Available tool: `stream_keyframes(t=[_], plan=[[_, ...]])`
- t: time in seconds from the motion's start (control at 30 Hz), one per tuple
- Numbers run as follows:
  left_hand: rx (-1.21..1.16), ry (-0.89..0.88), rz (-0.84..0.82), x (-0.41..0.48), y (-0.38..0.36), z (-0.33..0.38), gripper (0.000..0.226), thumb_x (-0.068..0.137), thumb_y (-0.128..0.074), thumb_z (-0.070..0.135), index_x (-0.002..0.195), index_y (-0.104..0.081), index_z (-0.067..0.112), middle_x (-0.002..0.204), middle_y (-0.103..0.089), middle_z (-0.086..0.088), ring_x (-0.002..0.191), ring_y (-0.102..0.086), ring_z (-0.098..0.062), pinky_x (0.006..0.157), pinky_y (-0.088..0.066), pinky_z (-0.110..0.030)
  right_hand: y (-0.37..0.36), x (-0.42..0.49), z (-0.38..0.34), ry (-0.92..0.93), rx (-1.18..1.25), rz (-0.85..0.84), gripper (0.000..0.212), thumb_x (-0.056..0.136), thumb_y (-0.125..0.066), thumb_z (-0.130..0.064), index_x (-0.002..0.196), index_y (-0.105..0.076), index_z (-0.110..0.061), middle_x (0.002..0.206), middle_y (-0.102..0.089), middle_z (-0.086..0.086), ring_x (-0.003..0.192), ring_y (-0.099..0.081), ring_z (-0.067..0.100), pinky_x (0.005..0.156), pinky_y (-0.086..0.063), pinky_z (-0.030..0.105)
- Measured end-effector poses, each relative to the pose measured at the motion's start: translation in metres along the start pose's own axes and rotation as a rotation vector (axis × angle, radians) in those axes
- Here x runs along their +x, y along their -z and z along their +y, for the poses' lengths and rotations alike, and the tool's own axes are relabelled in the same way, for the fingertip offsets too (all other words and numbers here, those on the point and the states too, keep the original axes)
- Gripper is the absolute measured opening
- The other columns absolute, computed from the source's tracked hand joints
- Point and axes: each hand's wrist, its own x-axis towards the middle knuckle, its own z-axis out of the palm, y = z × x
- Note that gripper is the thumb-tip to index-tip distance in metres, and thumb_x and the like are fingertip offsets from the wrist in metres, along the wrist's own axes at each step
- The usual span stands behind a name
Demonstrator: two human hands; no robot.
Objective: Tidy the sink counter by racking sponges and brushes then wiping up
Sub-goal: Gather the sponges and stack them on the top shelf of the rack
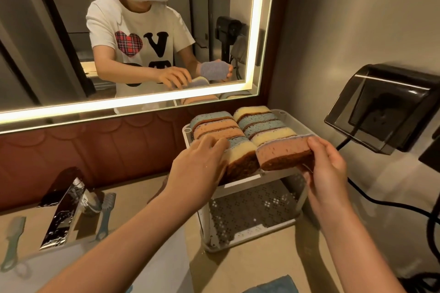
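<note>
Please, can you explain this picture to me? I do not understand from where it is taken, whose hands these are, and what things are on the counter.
There is no machine here. A person wears a camera on the head, so this one picture looks forward and down at their own two bare hands. The mirror shows that person from the front, with the headset.

On the counter stands a white two-level rack. Its top level holds two rows of sponges standing on edge; the lower level looks bare. The right hand has a grip on a pink sponge at the front of the right row. The left hand rests open against the front of the left row.

To the left are the shiny faucet and two pale green brushes, not yet racked. A blue cloth lies at the bottom edge.
</note>
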Motion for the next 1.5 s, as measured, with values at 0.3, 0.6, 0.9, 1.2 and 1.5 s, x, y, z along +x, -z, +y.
stream_keyframes(t=[0.3,0.6,0.9,1.2,1.5], plan=[[-0.09,-0.161,-0.122,0.003,0.0,-0.002,0.04,0.091,-0.053,0.025,0.131,-0.048,0.029,0.115,-0.049,0.002,0.106,-0.047,-0.015,0.082,-0.049,-0.031,-0.002,0.005,-0.002,-0.033,0.043,0.044,0.024,0.094,-0.05,-0.028,0.115,-0.058,-0.019,0.105,-0.064,0.0,0.095,-0.061,0.008,0.062,-0.051,0.014],[0.044,-0.202,-0.2,0.015,-0.005,0.006,0.045,0.095,-0.044,0.017,0.139,-0.036,0.026,0.127,-0.039,-0.004,0.117,-0.038,-0.022,0.087,-0.041,-0.027,-0.002,0.01,-0.002,-0.034,0.038,0.061,0.026,0.093,-0.051,-0.025,0.118,-0.055,-0.017,0.109,-0.063,0.004,0.102,-0.06,0.013,0.081,-0.053,0.028],[0.07,-0.149,-0.237,0.01,-0.004,0.006,0.046,0.097,-0.038,0.032,0.142,-0.029,0.031,0.152,-0.02,0.001,0.14,-0.018,-0.02,0.112,-0.023,-0.038,0.001,0.026,-0.007,0.106,-0.231,0.052,0.018,0.094,-0.051,-0.027,0.111,-0.049,-0.025,0.107,-0.057,-0.002,0.099,-0.058,0.013,0.077,-0.056,0.027],[-0.148,-0.109,-0.284,0.005,-0.002,0.008,0.047,0.1,-0.036,0.021,0.145,-0.025,0.028,0.156,-0.02,0.005,0.141,-0.025,-0.011,0.11,-0.027,-0.025,0.009,0.039,-0.009,0.195,-0.491,-0.021,0.022,0.094,-0.047,-0.032,0.107,-0.056,-0.016,0.104,-0.058,0.005,0.1,-0.056,0.018,0.069,-0.047,0.024],[-0.265,-0.071,-0.248,-0.002,0.002,0.004,0.046,0.098,-0.042,0.02,0.142,-0.034,0.03,0.152,-0.028,0.007,0.139,-0.029,-0.01,0.11,-0.023,-0.019,0.01,0.04,-0.008,0.228,-0.508,0.007,0.017,0.095,-0.046,-0.028,0.098,-0.059,-0.017,0.088,-0.058,-0.005,0.086,-0.055,0.005,0.063,-0.043,0.019]])
